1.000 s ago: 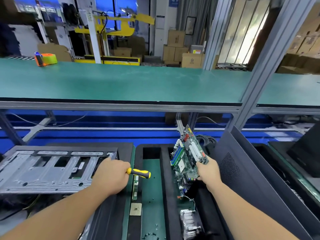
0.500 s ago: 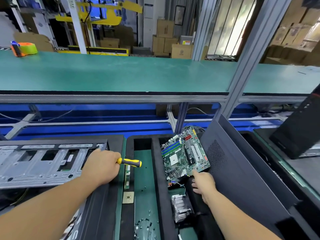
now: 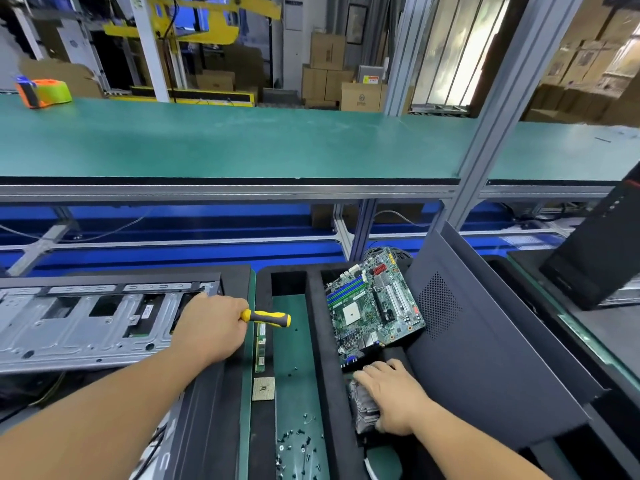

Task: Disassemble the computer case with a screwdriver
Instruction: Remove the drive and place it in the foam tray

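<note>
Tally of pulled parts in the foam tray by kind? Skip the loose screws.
Circuit board: 1
Memory stick: 1
Processor chip: 1
Metal heatsink, under the right hand: 1
Total: 4

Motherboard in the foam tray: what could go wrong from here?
1. The motherboard lies tilted, its far side propped against the dark side panel; it may slide or flex.
2. The right hand rests on the heatsink just below it; lifting could knock the board.
3. The left hand holds the screwdriver over the RAM stick.
</note>
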